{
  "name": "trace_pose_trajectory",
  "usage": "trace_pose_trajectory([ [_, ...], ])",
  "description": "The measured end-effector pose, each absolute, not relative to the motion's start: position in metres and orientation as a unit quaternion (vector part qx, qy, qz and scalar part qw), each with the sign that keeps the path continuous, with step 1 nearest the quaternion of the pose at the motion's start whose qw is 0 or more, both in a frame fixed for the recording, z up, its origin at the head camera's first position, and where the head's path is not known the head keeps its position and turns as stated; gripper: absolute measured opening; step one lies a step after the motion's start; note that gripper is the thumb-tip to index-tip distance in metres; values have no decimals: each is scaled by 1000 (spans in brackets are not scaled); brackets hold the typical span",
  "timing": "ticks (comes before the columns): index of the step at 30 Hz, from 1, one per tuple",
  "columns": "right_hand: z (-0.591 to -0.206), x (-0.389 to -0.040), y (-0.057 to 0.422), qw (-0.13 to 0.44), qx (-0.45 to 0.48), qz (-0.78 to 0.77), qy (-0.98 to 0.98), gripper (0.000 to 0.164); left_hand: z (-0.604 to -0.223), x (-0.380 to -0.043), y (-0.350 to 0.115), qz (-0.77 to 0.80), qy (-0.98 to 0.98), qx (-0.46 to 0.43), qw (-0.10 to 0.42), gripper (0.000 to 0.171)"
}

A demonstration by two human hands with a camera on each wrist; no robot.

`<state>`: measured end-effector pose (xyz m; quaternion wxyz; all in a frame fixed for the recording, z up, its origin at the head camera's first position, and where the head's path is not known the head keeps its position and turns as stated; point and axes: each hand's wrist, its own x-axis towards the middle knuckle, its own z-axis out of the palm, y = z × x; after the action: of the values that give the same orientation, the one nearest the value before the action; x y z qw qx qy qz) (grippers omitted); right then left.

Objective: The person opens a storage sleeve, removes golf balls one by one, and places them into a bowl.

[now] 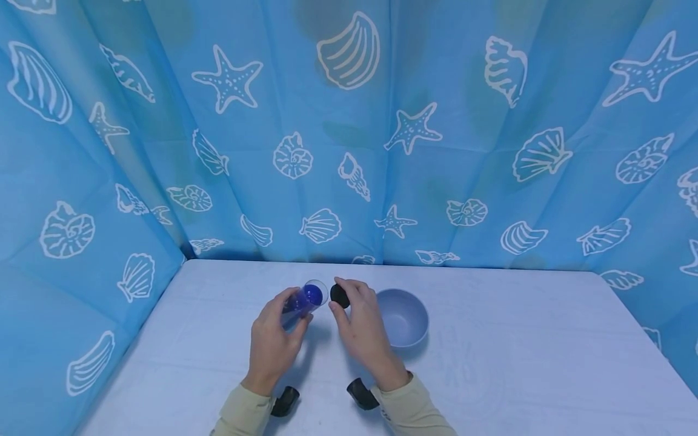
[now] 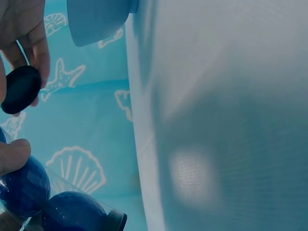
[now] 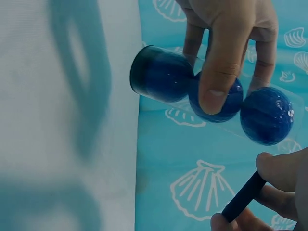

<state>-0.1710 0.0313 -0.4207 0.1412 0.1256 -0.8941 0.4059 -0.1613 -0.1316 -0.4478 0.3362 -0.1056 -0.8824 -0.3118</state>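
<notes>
In the head view, my left hand (image 1: pixel 272 348) grips a clear tube (image 1: pixel 291 316), tilted with its uncapped end up and to the right. Three shiny blue balls (image 3: pixel 266 115) sit in a row inside, as the right wrist view shows; a dark cap (image 3: pixel 140 71) covers the tube's far end. My right hand (image 1: pixel 366 330) pinches a round black lid (image 1: pixel 339 296) between thumb and fingers. It is held on edge just right of the tube's mouth, apart from it. Behind the right hand, partly covered by it, stands a blue-grey bowl (image 1: pixel 417 333).
Both hands are above a table with a white cloth (image 1: pixel 518 351). A blue curtain (image 1: pixel 338 133) with white shells and starfish hangs behind the table and along its sides. Dark wrist devices (image 1: pixel 362 393) are worn at both cuffs.
</notes>
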Motion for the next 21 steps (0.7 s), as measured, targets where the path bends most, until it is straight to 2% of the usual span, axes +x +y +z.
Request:
trace_pose_trajectory([
  [15,-430,-171,27,105,142,376,-910,45,-447,-161,-133,-310,-881,-108,341,55],
  [21,-436,-172,27,109,152,363,-913,43,-447,-161,-132,-310,-881,-109,340,55],
])
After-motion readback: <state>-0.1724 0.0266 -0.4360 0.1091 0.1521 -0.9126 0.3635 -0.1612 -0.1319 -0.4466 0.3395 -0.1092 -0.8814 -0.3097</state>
